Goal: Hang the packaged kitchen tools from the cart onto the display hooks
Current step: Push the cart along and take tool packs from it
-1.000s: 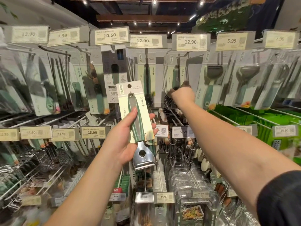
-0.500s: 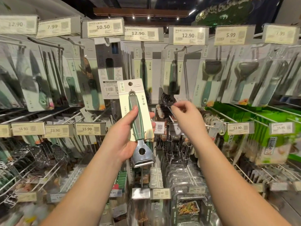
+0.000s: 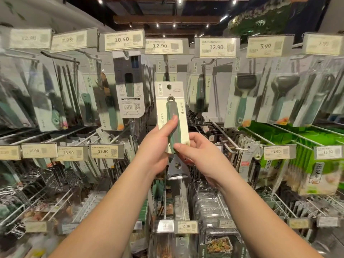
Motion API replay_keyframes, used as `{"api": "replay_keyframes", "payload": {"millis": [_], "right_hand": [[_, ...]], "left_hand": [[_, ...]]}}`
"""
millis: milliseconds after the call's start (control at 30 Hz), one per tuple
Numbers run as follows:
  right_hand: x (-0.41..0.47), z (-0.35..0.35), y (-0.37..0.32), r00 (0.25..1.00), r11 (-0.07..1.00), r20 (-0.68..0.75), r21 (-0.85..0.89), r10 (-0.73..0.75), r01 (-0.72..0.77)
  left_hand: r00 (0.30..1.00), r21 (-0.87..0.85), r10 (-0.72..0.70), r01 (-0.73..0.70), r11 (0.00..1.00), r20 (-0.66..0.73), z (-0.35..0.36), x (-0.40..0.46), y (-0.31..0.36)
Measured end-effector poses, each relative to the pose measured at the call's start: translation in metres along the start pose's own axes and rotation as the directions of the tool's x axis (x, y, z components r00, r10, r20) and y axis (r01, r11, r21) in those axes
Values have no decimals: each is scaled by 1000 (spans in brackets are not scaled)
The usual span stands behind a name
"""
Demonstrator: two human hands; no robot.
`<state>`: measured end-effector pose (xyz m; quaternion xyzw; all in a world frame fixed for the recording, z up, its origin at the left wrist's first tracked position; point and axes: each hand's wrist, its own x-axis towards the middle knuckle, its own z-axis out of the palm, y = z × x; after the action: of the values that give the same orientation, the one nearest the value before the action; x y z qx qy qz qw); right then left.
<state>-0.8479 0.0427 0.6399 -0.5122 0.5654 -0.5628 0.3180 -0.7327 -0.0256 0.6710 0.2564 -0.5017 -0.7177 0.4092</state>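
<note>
While it is held upright in front of the display, the packaged peeler (image 3: pixel 172 116) sits at the middle of the view, its cream card topped by a round hang hole, its green handle running down the card and its bare metal head sticking out below the card's bottom edge. The left hand (image 3: pixel 158 146) grips the pack from the left, thumb pressed across the front of the green handle and the other fingers curled behind the card. The right hand (image 3: pixel 201 155) holds the lower right corner of the same card, its thumb on the front near the bottom of the handle and its fingers folded round the back edge. The pack hangs on no hook; its hole is free, below and just in front of the row of identical cards under the 12.90 price tag (image 3: pixel 163 46).

To the left of that row hangs a grey-backed package (image 3: pixel 129 84) under the 10.50 price tag (image 3: pixel 122 40), and further left are blurred clear packs of knives and utensils. To the right, under a second 12.90 tag (image 3: pixel 216 47) and the 5.99 tag (image 3: pixel 265 46), hang packs of green-handled tools with dark heads. A lower tier of wire hooks carries tags reading 15.90 (image 3: pixel 103 151) and 13.90 (image 3: pixel 275 151), with metal graters at lower left and bright green packets (image 3: pixel 316 146) at right.
</note>
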Motion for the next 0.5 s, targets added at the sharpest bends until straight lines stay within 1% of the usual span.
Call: {"api": "replay_keyframes", "payload": {"millis": [67,167,367,500], "right_hand": [[6,2,-1,999,1000,-33,-28,-15,14],[16,2,-5,995,998,-73,-22,-65,63],[38,3,-14,975,989,-166,-42,-147,142],[45,5,-18,965,981,-176,-52,-194,188]], "left_hand": [[1000,61,18,-18,998,6,1,2,4],[998,143,60,-62,988,14,0,8,11],[973,265,226,-207,942,-46,-3,13,27],[951,335,303,-268,903,-58,-3,14,32]]}}
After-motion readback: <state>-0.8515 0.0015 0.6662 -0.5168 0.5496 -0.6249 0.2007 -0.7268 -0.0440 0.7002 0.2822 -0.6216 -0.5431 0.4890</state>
